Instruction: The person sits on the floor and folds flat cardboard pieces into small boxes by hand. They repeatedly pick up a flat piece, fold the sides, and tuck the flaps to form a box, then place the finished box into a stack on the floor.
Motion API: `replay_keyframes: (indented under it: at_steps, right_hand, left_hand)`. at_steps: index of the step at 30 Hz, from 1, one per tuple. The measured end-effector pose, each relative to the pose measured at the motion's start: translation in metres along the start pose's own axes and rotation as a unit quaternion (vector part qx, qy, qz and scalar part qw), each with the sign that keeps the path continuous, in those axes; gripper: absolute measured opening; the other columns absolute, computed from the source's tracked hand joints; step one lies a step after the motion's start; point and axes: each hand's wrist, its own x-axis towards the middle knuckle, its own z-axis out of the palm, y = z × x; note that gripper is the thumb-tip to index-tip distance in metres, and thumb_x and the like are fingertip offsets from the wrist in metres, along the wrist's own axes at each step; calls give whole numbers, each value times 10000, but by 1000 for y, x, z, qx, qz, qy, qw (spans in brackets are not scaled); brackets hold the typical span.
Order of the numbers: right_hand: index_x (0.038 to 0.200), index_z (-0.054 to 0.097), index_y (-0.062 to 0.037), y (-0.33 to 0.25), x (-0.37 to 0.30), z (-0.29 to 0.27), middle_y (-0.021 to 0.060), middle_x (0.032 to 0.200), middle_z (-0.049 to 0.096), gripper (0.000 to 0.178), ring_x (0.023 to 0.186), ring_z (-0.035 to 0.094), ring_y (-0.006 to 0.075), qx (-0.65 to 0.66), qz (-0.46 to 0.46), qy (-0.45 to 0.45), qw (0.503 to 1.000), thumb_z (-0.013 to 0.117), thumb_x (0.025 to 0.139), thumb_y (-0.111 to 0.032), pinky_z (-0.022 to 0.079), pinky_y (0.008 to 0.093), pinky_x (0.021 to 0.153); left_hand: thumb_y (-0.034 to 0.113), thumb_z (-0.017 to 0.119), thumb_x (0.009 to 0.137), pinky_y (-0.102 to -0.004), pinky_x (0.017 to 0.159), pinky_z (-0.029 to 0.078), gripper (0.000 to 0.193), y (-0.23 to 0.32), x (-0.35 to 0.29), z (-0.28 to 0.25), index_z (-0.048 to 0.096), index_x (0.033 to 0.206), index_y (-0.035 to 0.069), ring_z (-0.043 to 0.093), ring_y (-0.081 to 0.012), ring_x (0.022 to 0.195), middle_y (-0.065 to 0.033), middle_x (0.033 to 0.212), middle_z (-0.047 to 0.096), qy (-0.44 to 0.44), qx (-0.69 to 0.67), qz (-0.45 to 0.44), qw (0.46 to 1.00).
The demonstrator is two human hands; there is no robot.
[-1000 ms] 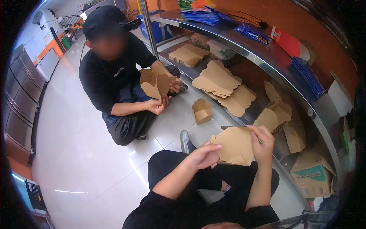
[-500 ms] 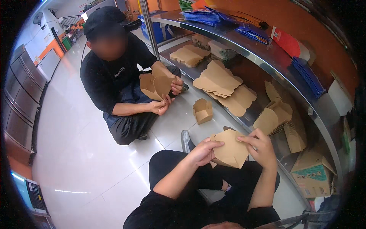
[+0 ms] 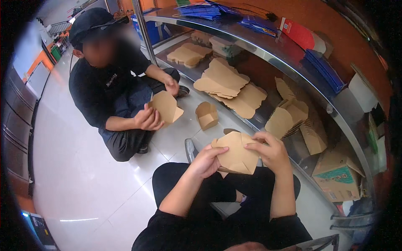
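Observation:
A brown paperboard food box, partly folded, is held above my lap between both hands. My left hand grips its left side, thumb lying on the face. At the upper right edge my right hand pinches a panel between thumb and fingers. The fingers behind the board are hidden. A small open-topped brown box stands on the floor beyond my hands. Across from me a seated person in black holds another brown box with one hand, the other hand being off it.
To the right runs a metal shelf unit. Its lower shelf carries flat brown blanks and nested brown boxes. Blue flat packets lie on the upper shelf. A cardboard carton is at the near right, by the shelf's end.
The view has shifted, so everything sits further left. My right fingers have moved in over the box's upper edge. The other person's one hand has come off their box, which is now turned.

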Motion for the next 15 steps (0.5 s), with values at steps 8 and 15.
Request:
replay_keyframes:
  at_steps: [8,15]
  right_hand:
    - [835,651,-110,13,0,10,78,987,573,212,847,596,228,5,-41,53,998,604,685,32,503,304,678]
    - [795,644,-74,16,-2,22,105,937,579,199,817,596,237,27,-28,114,993,604,652,58,501,296,662]
  left_hand:
    - [61,476,864,-382,913,435,385,0,-1,8,372,1216,-53,520,-259,1073,-165,1171,495,1,-28,12,1000]
    - [53,467,861,-389,919,432,394,-4,1,8,363,1229,-38,518,-267,1075,-159,1186,485,10,-57,13,998]
